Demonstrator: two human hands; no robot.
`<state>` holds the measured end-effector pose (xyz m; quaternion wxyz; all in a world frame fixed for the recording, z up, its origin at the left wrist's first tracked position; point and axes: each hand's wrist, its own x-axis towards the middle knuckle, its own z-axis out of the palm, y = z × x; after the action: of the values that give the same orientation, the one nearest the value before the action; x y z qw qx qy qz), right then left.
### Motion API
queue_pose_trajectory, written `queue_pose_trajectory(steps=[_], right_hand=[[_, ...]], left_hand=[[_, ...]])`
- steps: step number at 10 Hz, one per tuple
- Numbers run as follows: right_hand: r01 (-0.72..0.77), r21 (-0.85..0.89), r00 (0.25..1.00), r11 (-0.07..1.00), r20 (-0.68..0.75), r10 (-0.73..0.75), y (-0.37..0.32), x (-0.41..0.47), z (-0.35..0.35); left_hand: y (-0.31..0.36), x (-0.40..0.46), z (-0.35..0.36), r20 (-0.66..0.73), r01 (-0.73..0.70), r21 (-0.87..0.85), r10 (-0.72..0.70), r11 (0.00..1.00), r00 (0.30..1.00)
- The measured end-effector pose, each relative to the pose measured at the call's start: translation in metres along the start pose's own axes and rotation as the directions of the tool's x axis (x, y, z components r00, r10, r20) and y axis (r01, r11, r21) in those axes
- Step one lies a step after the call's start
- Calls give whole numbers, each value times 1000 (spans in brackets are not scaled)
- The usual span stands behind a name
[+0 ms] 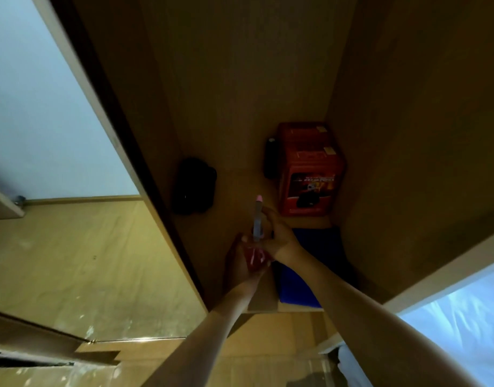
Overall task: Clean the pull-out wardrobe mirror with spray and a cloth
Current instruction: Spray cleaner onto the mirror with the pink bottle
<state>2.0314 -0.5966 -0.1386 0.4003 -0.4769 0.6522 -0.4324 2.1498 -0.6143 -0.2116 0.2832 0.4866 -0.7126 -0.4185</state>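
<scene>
Both my hands are low inside the dim wooden wardrobe (pixel 240 93), on a spray bottle (pixel 258 219) with a pink nozzle tip and a reddish body. My left hand (pixel 240 261) grips the bottle's body from the left and below. My right hand (pixel 279 236) is curled round the trigger head and neck. A blue cloth (pixel 307 275) lies flat on the wardrobe floor, just right of and under my right wrist. The pull-out mirror panel (pixel 30 107) stands at the left, pale and edge-framed in wood.
A red box (pixel 310 169) stands at the back right corner with a dark bottle (pixel 269 157) beside it. A black object (pixel 194 185) sits at the back left of the floor. White bedding (pixel 463 325) shows at the lower right. Wooden floor (pixel 72 261) spreads at the left.
</scene>
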Motion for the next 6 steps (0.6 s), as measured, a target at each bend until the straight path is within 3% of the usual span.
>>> queue_pose_trajectory(steps=[1, 4, 6], right_hand=[[-17, 26, 1000, 1000, 9, 17, 1, 4, 2], [25, 13, 995, 1000, -96, -24, 19, -2, 5], [52, -69, 992, 996, -108, -59, 15, -30, 3]], left_hand=[[6, 2, 0, 49, 130, 45, -133, 990, 990], [3, -10, 7, 28, 125, -248, -121, 961, 992], [-3, -38, 2, 87, -3, 70, -3, 998, 996]])
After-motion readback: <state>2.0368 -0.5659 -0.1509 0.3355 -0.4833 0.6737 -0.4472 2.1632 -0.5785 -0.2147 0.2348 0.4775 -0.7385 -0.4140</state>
